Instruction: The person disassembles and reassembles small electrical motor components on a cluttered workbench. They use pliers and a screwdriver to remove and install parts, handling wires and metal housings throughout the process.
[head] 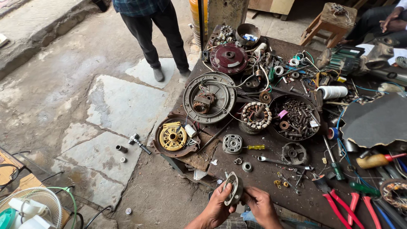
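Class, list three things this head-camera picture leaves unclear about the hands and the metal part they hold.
1. Head view: the far side of the metal part is hidden by the left hand gripping it.
2. Head view: the right hand has its fingertips tucked behind the part, so its grip is unclear.
3. Head view: both forearms are cut off by the bottom edge.

Head-worn view, steeply down over workbench [271, 178]
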